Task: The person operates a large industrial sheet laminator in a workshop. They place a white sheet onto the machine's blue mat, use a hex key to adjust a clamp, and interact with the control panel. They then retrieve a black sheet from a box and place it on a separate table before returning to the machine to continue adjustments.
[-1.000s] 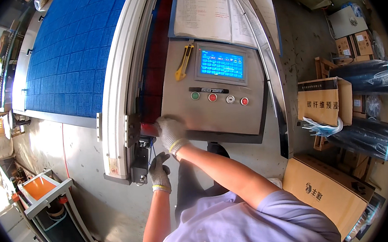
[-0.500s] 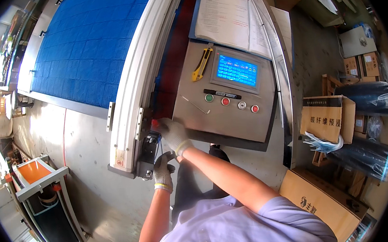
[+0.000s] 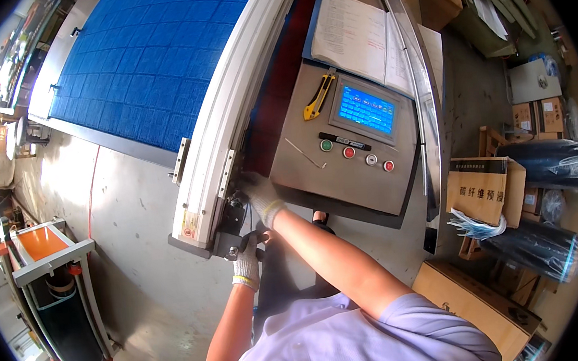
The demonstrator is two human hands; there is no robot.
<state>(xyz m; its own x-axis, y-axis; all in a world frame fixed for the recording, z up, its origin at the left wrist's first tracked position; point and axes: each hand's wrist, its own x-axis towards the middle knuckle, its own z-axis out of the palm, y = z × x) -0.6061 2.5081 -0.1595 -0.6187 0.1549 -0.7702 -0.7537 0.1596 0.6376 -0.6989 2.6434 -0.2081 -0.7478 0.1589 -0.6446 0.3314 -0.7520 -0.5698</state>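
Note:
Both my hands wear pale knitted gloves with dark fingers, at the near end of a long white machine beam. My left hand is beside the black end bracket, its fingers curled. What it grips, if anything, is too small to make out. A thin line runs upward from near its fingers. My right hand reaches in between the beam and the control panel, next to small dark fittings on the beam's side. Its fingertips are blurred and partly hidden.
On the panel lie a yellow utility knife, a black marker and a thin bent rod, near a lit screen and several buttons. An open binder lies beyond. Blue sheeting covers the bed; cartons stand at right.
The whole view has shifted, so the machine appears farther right. My right hand has reached slightly deeper beside the beam; a red spot at its fingertips no longer shows. My left hand stays by the bracket.

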